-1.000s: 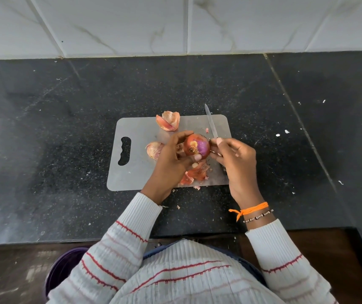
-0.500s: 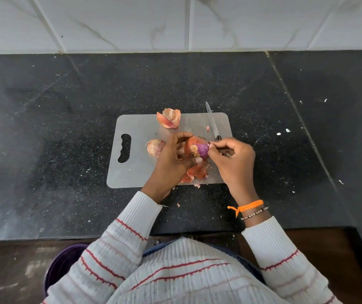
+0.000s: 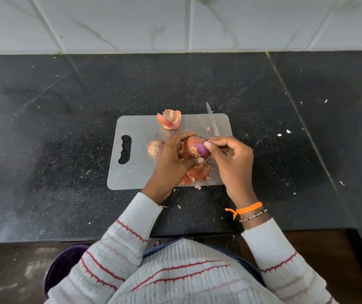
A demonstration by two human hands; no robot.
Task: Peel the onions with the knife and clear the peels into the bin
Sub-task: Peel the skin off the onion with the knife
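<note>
1. Knife [image 3: 212, 120] handle is hidden inside the right hand [image 3: 232, 163]; only the thin steel blade is seen, pointing away over the board's far edge.
2. Second onion [image 3: 155, 148] is half covered by the left hand [image 3: 171, 163]; papery pinkish skin shown.
3. Purple bin [image 3: 62, 263], floor level, lower left, is largely blocked by the striped ribbed sleeve [image 3: 118, 244]; contents not visible.
4. Held onion [image 3: 195, 148] is gripped by curled left-hand fingers above the board's centre-right; glossy purple flesh exposed on the right, dry orange skin elsewhere.
5. Right-hand fingers are curled round the knife, thumb tip pressed to the onion's purple patch; whether skin is pinched cannot be told.
6. Cutting board [image 3: 136, 172]: flat pale grey plastic, rounded corners, wavy handle slot at left.
7. Curled peel [image 3: 169, 119] lies at the far edge; crumpled peels [image 3: 197, 173] near the front edge, partly under the hands.
8. Counter [image 3: 66, 128]: black speckled stone, scattered with white flecks.
</note>
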